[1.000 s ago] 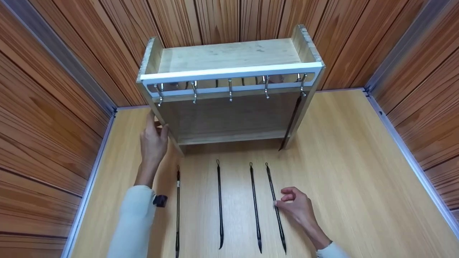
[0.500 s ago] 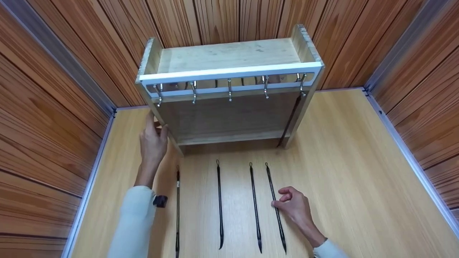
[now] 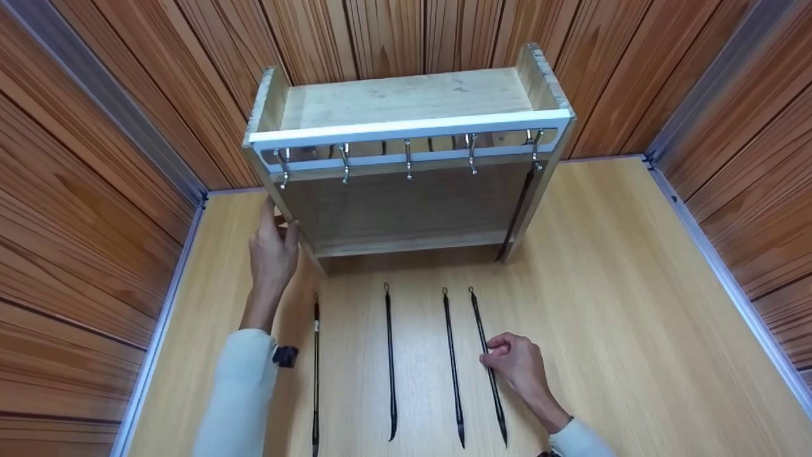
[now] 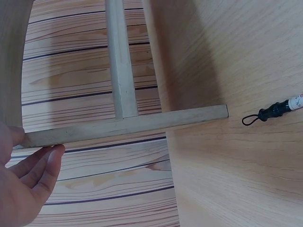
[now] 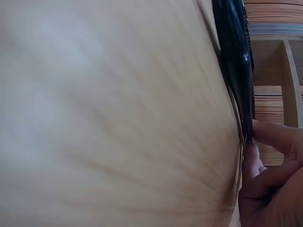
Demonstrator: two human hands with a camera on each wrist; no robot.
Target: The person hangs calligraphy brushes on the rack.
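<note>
My left hand (image 3: 273,263) grips the left side post of a wooden hook rack (image 3: 412,216); in the left wrist view, thumb and fingers lie on either side of that post (image 4: 94,131). Thumb and fingertips of my right hand (image 3: 520,365) pinch the rightmost black calligraphy brush (image 3: 498,409) around its middle. This brush points its tip toward me, its hanging loop toward the rack. The right wrist view shows the same brush (image 5: 236,61) up close, fingertips at its shaft. Another dark brush (image 3: 521,203) hangs from the rack's rightmost hook.
Three more brushes lie spaced out on the wooden table (image 3: 634,285): one at left (image 3: 316,374), one in the middle (image 3: 390,355), one further right (image 3: 451,355). Several metal hooks (image 3: 408,158) line the rack's white front rail (image 3: 406,127). Wood-panelled walls (image 3: 76,222) enclose the table.
My right hand has shifted slightly left, and its fingertips have closed on the rightmost brush. The hanging brush has swung a little at its lower end. My left hand stays on the rack.
</note>
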